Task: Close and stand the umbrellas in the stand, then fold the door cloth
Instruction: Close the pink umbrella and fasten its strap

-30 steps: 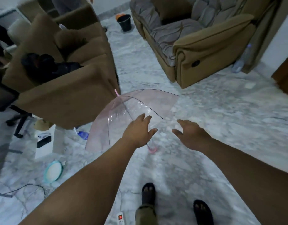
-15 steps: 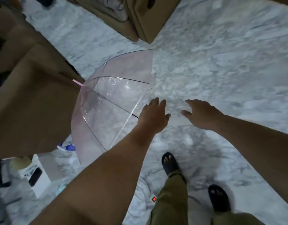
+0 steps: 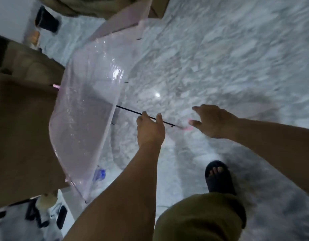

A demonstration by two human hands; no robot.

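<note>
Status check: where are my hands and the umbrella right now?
Left hand at the shaft, grip unclear. Right hand open, at the pink handle. Umbrella open, on its side, against the brown armchair.

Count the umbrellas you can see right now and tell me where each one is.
1. A clear pink-tinted open umbrella lies on its side on the marble floor against the brown armchair, its shaft at the left hand. Others may be out of frame.

The open umbrella lies on the floor, right of the armchair; a bucket stands behind.
</note>
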